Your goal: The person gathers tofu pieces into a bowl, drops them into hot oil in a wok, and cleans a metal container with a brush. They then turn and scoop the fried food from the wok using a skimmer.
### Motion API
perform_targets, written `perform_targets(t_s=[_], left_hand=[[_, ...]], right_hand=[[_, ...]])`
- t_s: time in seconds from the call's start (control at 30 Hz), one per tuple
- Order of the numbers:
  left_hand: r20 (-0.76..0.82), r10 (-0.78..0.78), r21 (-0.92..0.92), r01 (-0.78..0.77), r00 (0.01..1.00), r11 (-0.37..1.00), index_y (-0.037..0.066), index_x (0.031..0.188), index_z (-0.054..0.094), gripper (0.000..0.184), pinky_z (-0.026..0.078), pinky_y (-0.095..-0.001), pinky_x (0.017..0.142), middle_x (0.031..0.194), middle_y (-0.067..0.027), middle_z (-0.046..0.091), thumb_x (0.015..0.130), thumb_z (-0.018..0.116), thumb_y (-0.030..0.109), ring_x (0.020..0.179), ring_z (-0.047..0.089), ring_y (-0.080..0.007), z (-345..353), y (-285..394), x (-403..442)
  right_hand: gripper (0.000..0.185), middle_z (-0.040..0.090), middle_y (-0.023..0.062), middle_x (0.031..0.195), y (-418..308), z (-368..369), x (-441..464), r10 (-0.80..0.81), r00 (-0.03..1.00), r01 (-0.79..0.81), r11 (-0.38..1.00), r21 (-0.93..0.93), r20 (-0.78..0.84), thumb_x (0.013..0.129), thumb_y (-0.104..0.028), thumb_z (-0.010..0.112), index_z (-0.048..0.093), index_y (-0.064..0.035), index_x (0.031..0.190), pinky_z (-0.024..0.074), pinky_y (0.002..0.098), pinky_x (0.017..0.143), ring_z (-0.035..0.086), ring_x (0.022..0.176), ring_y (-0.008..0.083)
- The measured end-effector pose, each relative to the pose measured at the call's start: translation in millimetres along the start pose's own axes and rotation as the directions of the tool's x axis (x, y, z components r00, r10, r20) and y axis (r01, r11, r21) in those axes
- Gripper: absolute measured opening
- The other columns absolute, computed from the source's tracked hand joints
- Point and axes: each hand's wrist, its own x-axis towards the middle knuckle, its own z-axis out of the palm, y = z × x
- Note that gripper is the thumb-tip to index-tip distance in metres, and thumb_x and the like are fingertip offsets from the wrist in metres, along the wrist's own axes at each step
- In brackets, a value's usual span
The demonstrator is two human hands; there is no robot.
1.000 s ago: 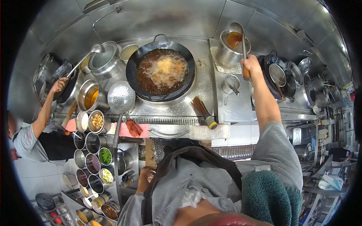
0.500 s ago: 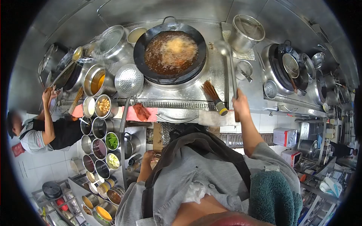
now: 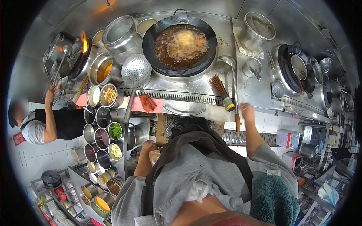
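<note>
My right hand (image 3: 247,112) is beside the wooden-handled ladle (image 3: 237,98), fingers curled and apart from the handle. The ladle lies along the counter with its handle past the front edge. Low by my waist, my left hand (image 3: 148,146) is closed; whether it holds anything is hidden. A clear plastic bag (image 3: 154,156) shows close to that hand. Ahead, a large black wok (image 3: 149,47) holds bubbling brown oil with pale golden food (image 3: 186,37) frying in it. Left of the wok rests a perforated skimmer (image 3: 136,71), and a bamboo brush (image 3: 223,93) lies nearer the ladle.
Pots of ingredients (image 3: 102,138) stand at left, beyond a pink cloth (image 3: 156,104) with reddish meat (image 3: 147,103). A co-worker (image 3: 49,124) works far left at a wok with a flame (image 3: 84,41). Another wok station (image 3: 298,67) and a metal strainer pot (image 3: 257,32) are at right.
My right hand has let go of the ladle, which now lies on the counter, and has moved slightly down and right. A flame has risen at the co-worker's wok. The view has shifted.
</note>
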Motion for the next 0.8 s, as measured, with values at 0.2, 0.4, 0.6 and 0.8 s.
perform_targets(t_s=[0.2, 0.4, 0.6, 0.8], left_hand=[[0.093, 0.209, 0.577, -0.224, 0.974, 0.786, 0.009, 0.088, 0.059, 0.009, 0.051, -0.0352, 0.047, 0.072, -0.0056, 0.058, 0.085, 0.055, 0.016, 0.054, 0.056, -0.0194, -0.6, -0.8, -14.5], [0.087, 0.090, 0.174, -0.104, 0.992, 0.979, 0.007, 0.084, 0.061, 0.015, 0.052, -0.0363, 0.051, 0.074, -0.0069, 0.060, 0.083, 0.058, 0.022, 0.061, 0.061, -0.0218, 5.7, -29.8, 10.1], [-0.183, 0.208, 0.240, -0.161, 0.961, 0.957, 0.005, 0.095, 0.064, 0.024, 0.054, -0.0370, 0.065, 0.091, -0.0122, 0.066, 0.077, 0.060, 0.021, 0.074, 0.065, -0.0250, 35.2, -9.6, -0.1], [0.348, 0.521, 0.895, -0.442, 0.780, 0.064, 0.010, 0.097, 0.066, 0.028, 0.054, -0.0365, 0.063, 0.091, -0.0123, 0.067, 0.079, 0.057, 0.028, 0.076, 0.067, -0.0232, 27.0, -49.4, -12.0]], right_hand=[[0.057, 0.064, 0.0084, 0.080, -40.7, -157.0, 111.7, 0.295, 0.789, -0.007, 0.881, 0.472, -0.538, 0.087, -0.051, 0.051, 0.066, 0.0027, 0.097, 0.0491, 0.0297, 0.064, 0.060, 0.071, 0.0178], [0.054, 0.064, 0.0181, 0.075, -83.6, -161.0, 226.8, 0.279, 0.956, -0.194, 0.828, 0.526, -0.086, 0.074, -0.023, 0.071, 0.055, 0.0150, 0.108, 0.0456, 0.0265, 0.047, 0.060, 0.057, 0.0200], [0.014, 0.058, 0.0128, 0.059, -120.5, -100.6, 234.4, 0.288, 0.951, -0.085, 0.588, 0.805, -0.111, 0.066, 0.001, 0.059, 0.054, 0.0053, 0.079, 0.0308, 0.0275, 0.036, 0.050, 0.041, 0.0165], [0.025, 0.055, 0.0068, 0.062, -155.0, -51.2, 138.5, 0.128, 0.989, -0.025, 0.621, 0.783, -0.070, 0.087, -0.003, 0.050, 0.054, 0.0068, 0.109, 0.0412, 0.0277, 0.038, 0.052, 0.043, 0.0158]])
